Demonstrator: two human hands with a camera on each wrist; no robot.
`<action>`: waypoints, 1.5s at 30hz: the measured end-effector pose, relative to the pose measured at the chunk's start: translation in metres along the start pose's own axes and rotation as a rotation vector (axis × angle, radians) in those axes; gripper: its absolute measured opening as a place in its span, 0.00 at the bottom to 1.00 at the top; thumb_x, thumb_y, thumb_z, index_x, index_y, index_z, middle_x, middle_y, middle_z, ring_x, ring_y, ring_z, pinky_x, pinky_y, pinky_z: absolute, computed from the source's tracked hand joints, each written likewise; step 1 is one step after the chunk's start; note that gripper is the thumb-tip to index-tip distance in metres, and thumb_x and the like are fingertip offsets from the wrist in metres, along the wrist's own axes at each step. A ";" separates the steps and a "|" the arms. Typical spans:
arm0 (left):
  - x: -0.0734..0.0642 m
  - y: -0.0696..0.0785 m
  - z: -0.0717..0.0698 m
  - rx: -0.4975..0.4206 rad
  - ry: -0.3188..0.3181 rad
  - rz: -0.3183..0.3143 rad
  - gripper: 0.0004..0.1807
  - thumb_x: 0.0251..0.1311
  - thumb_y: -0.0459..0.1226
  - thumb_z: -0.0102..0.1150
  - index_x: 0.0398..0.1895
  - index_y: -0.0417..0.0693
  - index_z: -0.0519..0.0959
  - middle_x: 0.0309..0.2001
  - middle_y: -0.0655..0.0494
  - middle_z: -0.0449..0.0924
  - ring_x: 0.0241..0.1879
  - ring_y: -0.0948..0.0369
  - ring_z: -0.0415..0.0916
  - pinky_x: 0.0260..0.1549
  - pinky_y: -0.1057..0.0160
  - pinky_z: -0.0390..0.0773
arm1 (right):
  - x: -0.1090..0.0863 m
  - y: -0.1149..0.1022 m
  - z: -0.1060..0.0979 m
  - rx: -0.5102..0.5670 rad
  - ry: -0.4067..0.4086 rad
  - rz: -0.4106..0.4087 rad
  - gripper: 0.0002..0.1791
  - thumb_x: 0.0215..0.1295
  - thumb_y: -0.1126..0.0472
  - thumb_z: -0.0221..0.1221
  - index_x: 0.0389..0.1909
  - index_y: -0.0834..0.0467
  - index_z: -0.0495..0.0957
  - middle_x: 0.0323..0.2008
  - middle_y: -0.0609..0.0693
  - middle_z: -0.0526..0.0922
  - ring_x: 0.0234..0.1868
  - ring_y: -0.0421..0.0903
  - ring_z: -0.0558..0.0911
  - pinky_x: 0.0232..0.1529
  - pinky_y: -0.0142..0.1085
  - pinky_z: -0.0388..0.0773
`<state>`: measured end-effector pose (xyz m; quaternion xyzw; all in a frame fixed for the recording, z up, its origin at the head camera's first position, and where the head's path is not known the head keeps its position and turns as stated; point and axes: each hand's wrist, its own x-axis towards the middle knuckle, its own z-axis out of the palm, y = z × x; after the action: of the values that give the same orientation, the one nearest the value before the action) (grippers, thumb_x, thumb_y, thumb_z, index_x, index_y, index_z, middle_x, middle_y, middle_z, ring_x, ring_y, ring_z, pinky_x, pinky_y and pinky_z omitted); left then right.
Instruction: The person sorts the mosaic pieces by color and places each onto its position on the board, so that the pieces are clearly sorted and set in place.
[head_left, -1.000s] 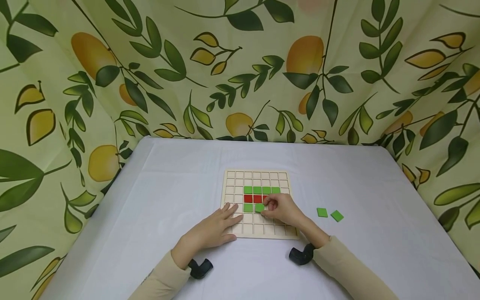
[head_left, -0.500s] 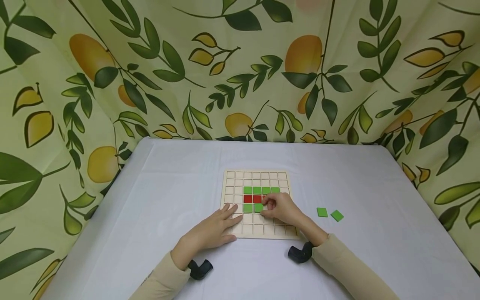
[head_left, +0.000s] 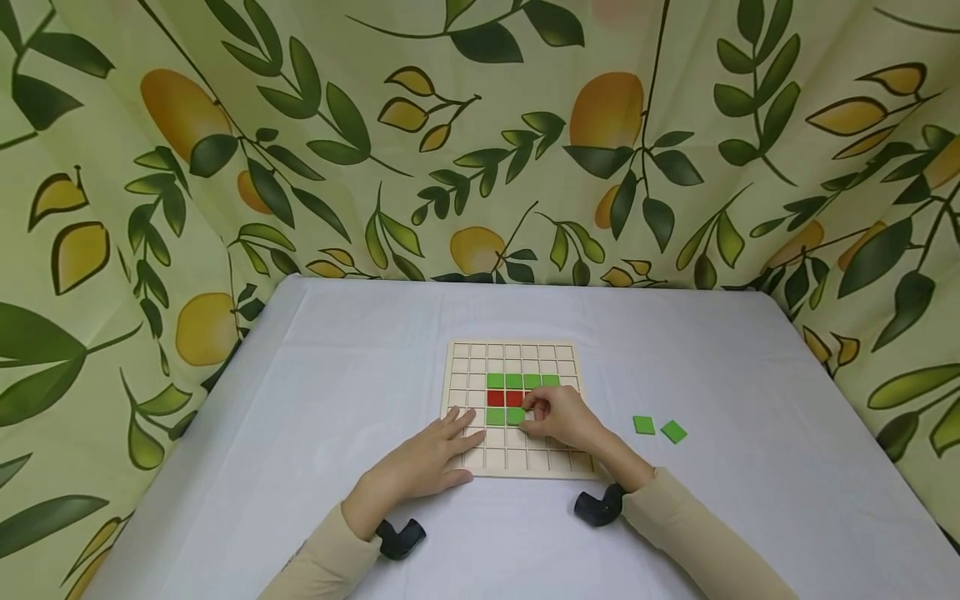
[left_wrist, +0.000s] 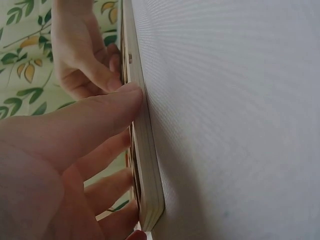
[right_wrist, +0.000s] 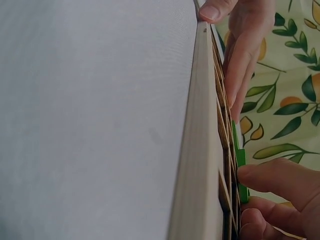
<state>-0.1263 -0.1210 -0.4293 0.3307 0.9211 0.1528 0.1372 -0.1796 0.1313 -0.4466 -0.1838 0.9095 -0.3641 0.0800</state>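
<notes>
A square wooden grid board (head_left: 495, 460) lies on the table, holding a row of green tiles (head_left: 513, 381) with red tiles (head_left: 496, 398) just below. Under the reds, one green tile sits at the left, and beside it my right hand (head_left: 567, 419) pinches another green tile (head_left: 515, 416). The right wrist view has thumb and fingers at the edges of that green tile (right_wrist: 242, 172), slightly proud of the grid. My left hand (head_left: 429, 452) rests with spread fingers on the board's lower left, thumb (left_wrist: 131, 95) at its near edge. My right fingers hide part of the red row.
Two loose green tiles (head_left: 643, 425) lie on the white-clothed table (head_left: 360, 350) right of the board. A black curved piece (head_left: 401, 538) shows at the left wrist, another (head_left: 598, 506) at the right. A patterned curtain (head_left: 480, 167) hangs behind and at the sides.
The green tile in my right hand has shifted slightly left and straightened beside its neighbour, the right hand moving with it. My left hand stays in place.
</notes>
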 end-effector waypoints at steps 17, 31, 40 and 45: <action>0.001 -0.002 0.002 0.015 0.012 -0.001 0.30 0.65 0.46 0.55 0.70 0.50 0.66 0.76 0.44 0.55 0.76 0.42 0.50 0.73 0.43 0.60 | 0.001 0.000 0.002 -0.006 0.006 0.016 0.10 0.50 0.62 0.70 0.33 0.60 0.81 0.18 0.46 0.73 0.20 0.37 0.68 0.21 0.25 0.65; 0.000 -0.002 0.003 -0.006 0.011 -0.011 0.30 0.65 0.46 0.56 0.70 0.51 0.66 0.76 0.45 0.55 0.76 0.43 0.49 0.73 0.43 0.60 | -0.002 -0.002 0.001 0.010 0.006 0.013 0.11 0.51 0.62 0.70 0.34 0.61 0.81 0.18 0.46 0.74 0.19 0.37 0.68 0.21 0.25 0.66; 0.000 0.001 0.001 -0.011 0.009 -0.020 0.30 0.65 0.46 0.55 0.70 0.51 0.66 0.76 0.45 0.54 0.77 0.43 0.48 0.73 0.43 0.59 | -0.006 0.001 -0.002 0.091 0.004 0.012 0.11 0.51 0.64 0.70 0.35 0.63 0.82 0.20 0.48 0.75 0.20 0.37 0.69 0.20 0.24 0.67; 0.000 0.000 0.001 -0.021 0.005 -0.024 0.30 0.65 0.46 0.56 0.70 0.51 0.66 0.76 0.46 0.53 0.77 0.43 0.48 0.73 0.44 0.58 | -0.011 0.007 -0.006 0.087 0.009 0.014 0.10 0.51 0.62 0.70 0.33 0.61 0.82 0.20 0.47 0.74 0.21 0.37 0.69 0.21 0.24 0.67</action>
<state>-0.1256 -0.1204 -0.4302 0.3179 0.9237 0.1618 0.1400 -0.1728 0.1444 -0.4470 -0.1720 0.8945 -0.4036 0.0864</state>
